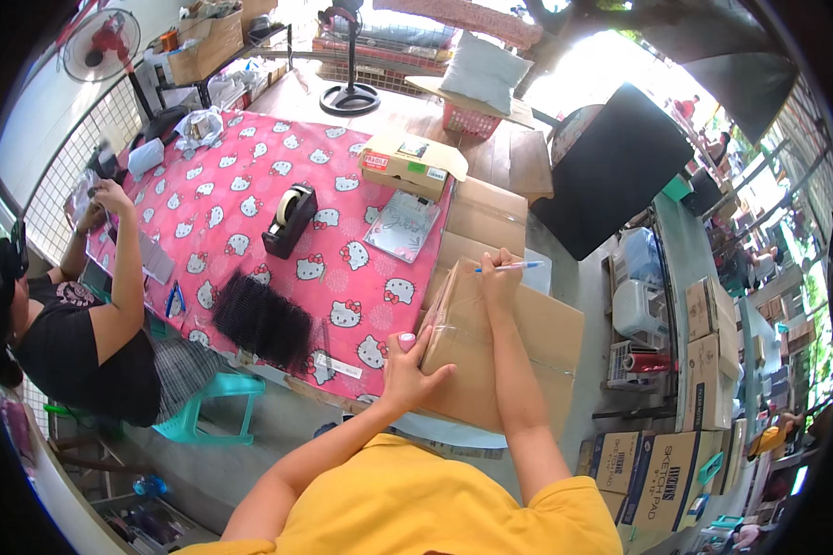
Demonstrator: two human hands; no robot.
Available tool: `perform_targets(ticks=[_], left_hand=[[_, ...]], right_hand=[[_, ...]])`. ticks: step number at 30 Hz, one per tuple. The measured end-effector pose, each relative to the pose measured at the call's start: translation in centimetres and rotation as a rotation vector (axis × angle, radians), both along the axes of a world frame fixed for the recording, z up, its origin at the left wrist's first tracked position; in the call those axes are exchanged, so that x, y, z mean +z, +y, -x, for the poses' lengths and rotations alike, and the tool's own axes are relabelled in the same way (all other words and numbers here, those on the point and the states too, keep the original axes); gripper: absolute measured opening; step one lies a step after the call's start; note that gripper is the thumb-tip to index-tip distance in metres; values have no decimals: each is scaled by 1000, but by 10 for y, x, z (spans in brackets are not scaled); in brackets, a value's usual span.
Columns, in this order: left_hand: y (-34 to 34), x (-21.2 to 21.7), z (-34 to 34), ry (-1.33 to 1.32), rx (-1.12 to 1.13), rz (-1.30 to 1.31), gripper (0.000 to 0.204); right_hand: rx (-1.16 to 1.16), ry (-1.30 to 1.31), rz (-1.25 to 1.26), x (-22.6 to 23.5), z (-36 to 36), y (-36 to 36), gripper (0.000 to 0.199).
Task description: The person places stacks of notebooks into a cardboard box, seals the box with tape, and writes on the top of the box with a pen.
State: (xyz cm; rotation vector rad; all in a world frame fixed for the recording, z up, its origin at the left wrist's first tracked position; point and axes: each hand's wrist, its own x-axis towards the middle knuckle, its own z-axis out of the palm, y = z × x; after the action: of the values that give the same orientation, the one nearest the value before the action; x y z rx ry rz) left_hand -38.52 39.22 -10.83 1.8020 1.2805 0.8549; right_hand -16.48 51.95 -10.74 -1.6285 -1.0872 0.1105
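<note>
A brown cardboard parcel (458,319) sealed with clear tape lies in front of me on flattened cardboard (551,324). My left hand (407,365) presses flat on the parcel's near left corner. My right hand (498,277) rests on the parcel's far edge and holds a blue and white pen (514,266), its tip pointing left over the parcel.
A pink cartoon-print tablecloth (241,213) carries a black tape dispenser (290,219), a small cardboard box (410,165), a flat printed packet (400,225) and a black bristly bundle (261,319). Another person (93,314) sits at the left. Stacked boxes (662,472) stand at the right.
</note>
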Motion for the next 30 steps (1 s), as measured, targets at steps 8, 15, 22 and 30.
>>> perform_targets(ticks=[8, 15, 22, 30], left_hand=[[1, -5, 4, -10, 11, -12, 80], [1, -8, 4, 21, 8, -36, 80], [1, -6, 3, 23, 5, -51, 79], [0, -4, 3, 17, 4, -39, 78]], right_hand=[[49, 12, -9, -4, 2, 2, 36], [2, 43, -79, 5, 13, 1, 35], [-28, -35, -30, -3, 3, 2, 34], [-56, -73, -51, -4, 2, 4, 30]])
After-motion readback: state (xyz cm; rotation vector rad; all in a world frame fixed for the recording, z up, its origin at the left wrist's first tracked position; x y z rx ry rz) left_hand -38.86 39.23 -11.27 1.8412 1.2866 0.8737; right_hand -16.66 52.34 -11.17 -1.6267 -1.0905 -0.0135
